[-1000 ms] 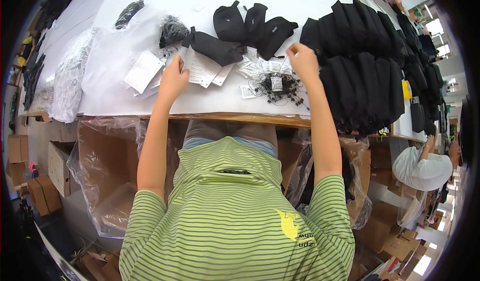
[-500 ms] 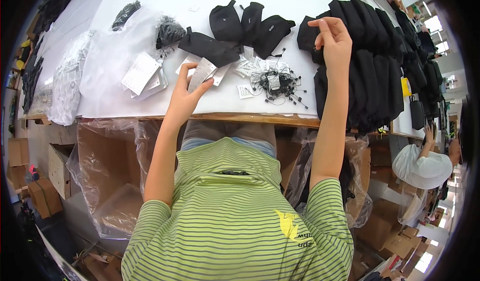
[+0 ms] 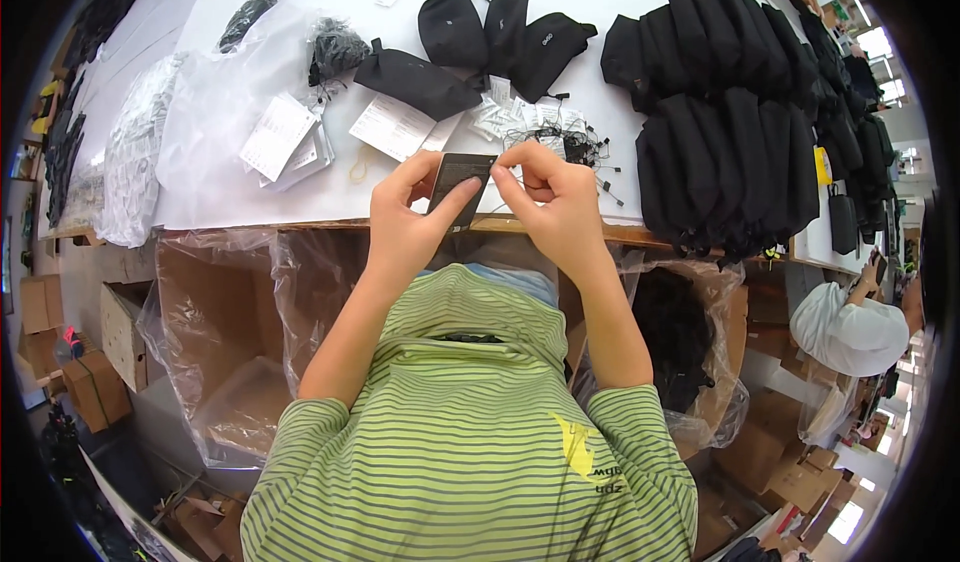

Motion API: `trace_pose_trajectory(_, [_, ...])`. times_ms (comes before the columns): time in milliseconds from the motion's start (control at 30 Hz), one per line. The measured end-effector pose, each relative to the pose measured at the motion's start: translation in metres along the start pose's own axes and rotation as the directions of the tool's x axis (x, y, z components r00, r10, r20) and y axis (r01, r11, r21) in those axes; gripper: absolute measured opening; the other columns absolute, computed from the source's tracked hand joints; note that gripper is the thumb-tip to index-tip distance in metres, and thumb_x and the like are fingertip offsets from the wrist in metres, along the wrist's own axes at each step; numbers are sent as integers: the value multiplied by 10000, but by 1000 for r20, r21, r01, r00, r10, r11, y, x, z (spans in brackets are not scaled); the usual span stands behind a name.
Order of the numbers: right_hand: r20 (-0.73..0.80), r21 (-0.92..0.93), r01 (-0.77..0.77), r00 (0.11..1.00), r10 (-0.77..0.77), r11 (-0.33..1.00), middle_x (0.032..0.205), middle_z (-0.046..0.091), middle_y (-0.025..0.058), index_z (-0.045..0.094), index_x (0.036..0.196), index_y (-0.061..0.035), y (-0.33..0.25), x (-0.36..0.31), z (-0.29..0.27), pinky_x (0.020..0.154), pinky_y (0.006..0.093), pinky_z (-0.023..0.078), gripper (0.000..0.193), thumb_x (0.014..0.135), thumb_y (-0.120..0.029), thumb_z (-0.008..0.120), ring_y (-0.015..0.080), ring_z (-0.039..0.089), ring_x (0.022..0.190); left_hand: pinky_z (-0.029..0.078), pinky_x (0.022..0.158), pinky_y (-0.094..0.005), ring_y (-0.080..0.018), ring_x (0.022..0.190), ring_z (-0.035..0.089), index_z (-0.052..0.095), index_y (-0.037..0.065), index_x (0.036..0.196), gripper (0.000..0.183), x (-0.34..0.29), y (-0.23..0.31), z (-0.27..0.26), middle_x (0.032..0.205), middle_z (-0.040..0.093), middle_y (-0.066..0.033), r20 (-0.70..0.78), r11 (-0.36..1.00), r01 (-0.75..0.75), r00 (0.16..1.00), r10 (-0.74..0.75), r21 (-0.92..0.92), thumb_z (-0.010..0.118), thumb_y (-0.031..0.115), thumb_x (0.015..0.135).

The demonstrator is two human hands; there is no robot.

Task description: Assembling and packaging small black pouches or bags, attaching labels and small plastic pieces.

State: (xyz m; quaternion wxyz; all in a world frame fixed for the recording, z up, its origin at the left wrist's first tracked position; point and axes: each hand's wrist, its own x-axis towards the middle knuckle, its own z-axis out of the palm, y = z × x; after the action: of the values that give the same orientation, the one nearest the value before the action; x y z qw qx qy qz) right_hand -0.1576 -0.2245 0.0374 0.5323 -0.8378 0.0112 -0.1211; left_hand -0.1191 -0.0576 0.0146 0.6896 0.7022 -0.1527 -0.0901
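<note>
Just over the table's front edge, my left hand [image 3: 402, 217] grips a small black hang tag [image 3: 462, 175] between thumb and fingers. My right hand [image 3: 562, 212] is closed in a pinch at the tag's upper right corner; a thin string seems to run there, too fine to make out fully. Beyond my hands lie white printed cards [image 3: 388, 130] and a tangle of black tag strings [image 3: 580, 147]. Several black fabric pouches, among them one lying sideways [image 3: 415, 82], rest behind the cards.
Rows of black pouches [image 3: 725, 162] are stacked at the right of the white table [image 3: 330, 202]. Bundled strings [image 3: 335, 50], clear plastic bags [image 3: 145, 152] and another card stack [image 3: 280, 137] lie left. Lined cardboard boxes [image 3: 215, 322] stand below. A co-worker [image 3: 850, 327] is at far right.
My right hand has come from the pouch stack at the right down to the tag. My left hand has moved right and nearer me, away from the white cards, and now holds the black tag.
</note>
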Motion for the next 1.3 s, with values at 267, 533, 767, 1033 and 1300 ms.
trace_pose_trajectory(267, [-27,-100,54,998,-57,993,487,305,12,587,809,-48,1,-2,2,439,286,256,96,828,-129,636,99,286,435,429,668,-201,-55,724,543,657,1,886,113,-2,1,-2,784,592,5,-30,966,-167,984,177,198,715,23,791])
trace_pose_trajectory(533, [-35,-49,70,997,-71,996,495,285,-4,600,817,-40,3,-6,4,441,264,229,72,826,-95,645,69,260,451,382,608,-211,-61,671,492,685,6,898,140,-3,5,0,736,547,10,-21,957,-187,980,197,222,721,4,763])
trace_pose_trajectory(767, [-86,62,-18,996,23,998,495,359,-11,622,853,-49,2,-10,4,443,259,245,77,835,-98,677,61,310,455,399,589,-214,-76,635,512,712,20,937,145,1,6,-9,716,534,-6,84,952,-242,969,230,188,698,19,792])
trace_pose_trajectory(1033, [125,155,-82,990,63,984,512,452,-42,643,841,-58,14,-20,-5,452,226,230,105,813,-123,721,28,326,459,444,691,-210,-58,793,553,613,12,964,108,7,-5,-15,873,608,-3,365,985,138,927,-91,-104,593,109,921])
trace_pose_trajectory(1300, [290,541,-336,935,204,771,530,487,-37,619,898,-46,23,-23,-1,446,209,266,140,888,-179,663,27,370,462,374,575,-189,-33,659,460,511,36,936,69,7,-2,-9,766,511,26,458,973,201,880,-127,-116,528,99,958])
